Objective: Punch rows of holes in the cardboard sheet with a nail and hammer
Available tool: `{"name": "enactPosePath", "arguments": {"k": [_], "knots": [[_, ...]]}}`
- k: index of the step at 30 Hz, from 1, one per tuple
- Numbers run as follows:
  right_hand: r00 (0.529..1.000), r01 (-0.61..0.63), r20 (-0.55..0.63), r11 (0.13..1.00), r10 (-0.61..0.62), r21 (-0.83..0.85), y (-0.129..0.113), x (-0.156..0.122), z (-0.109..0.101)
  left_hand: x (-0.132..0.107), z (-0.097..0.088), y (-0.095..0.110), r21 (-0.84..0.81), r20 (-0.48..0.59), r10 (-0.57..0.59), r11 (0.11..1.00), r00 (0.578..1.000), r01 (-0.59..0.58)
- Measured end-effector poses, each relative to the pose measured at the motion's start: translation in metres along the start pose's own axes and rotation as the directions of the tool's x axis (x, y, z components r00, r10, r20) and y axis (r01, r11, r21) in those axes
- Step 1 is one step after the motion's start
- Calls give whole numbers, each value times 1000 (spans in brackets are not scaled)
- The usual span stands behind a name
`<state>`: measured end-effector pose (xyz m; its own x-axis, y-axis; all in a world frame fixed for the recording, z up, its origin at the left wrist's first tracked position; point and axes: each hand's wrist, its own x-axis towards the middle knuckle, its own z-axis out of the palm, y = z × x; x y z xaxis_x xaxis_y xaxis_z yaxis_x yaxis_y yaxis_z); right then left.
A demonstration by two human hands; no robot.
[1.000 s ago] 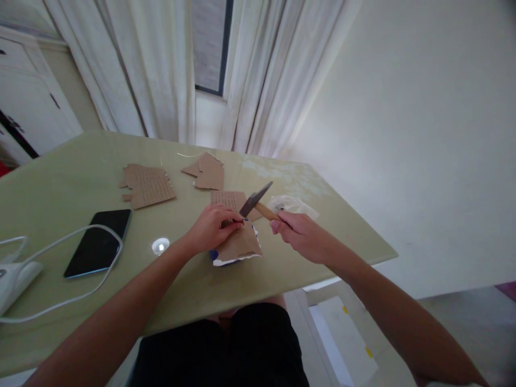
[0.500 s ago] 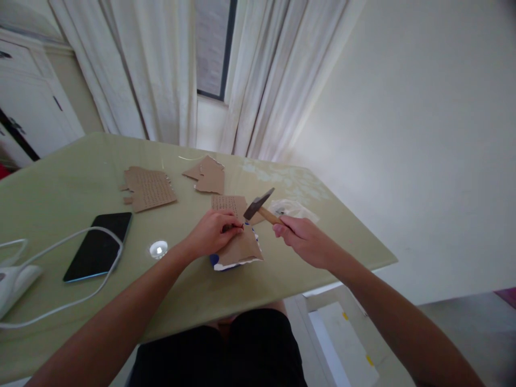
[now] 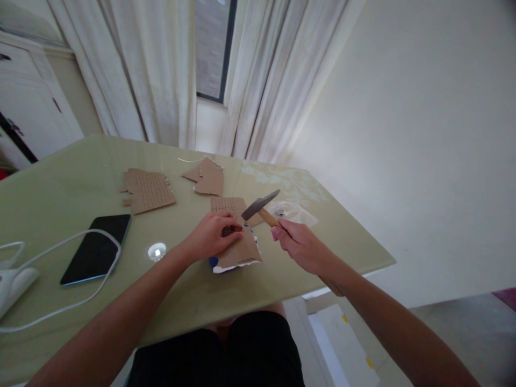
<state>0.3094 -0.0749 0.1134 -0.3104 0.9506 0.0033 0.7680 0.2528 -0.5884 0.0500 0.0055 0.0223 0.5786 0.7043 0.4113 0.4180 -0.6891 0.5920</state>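
My right hand [image 3: 300, 242] is closed round the wooden handle of a hammer [image 3: 260, 205]. The dark metal head hangs just above and to the right of my left fingertips. With thumb and fingers pinched together, my left hand [image 3: 213, 234] rests on a torn piece of cardboard [image 3: 242, 250]; whatever small thing is in the pinch is too small to make out. Under that cardboard, a blue and white thing [image 3: 214, 263] shows at the near left edge. Just behind lies cardboard with rows of small holes [image 3: 229, 204], partly covered by my hand.
On the glossy table [image 3: 181, 301], another marked cardboard piece [image 3: 151, 191] and torn scraps [image 3: 210, 178] lie farther back. A clear plastic bag [image 3: 296, 213] is right of the hammer. Leftward are a black phone-like device [image 3: 94, 250] and a white cable [image 3: 91, 295]. A wall [image 3: 403, 161] borders the right side.
The hammer head has tilted and shifted slightly, staying raised near my left fingertips. My left fingers have moved a little but remain pinched on the cardboard. The whole view has shifted slightly.
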Motion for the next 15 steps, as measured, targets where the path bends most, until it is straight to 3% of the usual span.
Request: {"name": "enactPosePath", "arguments": {"k": [3,9,15], "knots": [[997,-3,83,997,9,-81,5,1,9,-1,-1,3,36,1,-30,999,1000,30],[1000,-20,21,1000,20,6,7,-1,15,-3,-3,5,75,17,-60,995,998,58],[995,-5,102,996,14,-86,4,2,18,-5,0,3,75,9,-46,996,999,45]]}}
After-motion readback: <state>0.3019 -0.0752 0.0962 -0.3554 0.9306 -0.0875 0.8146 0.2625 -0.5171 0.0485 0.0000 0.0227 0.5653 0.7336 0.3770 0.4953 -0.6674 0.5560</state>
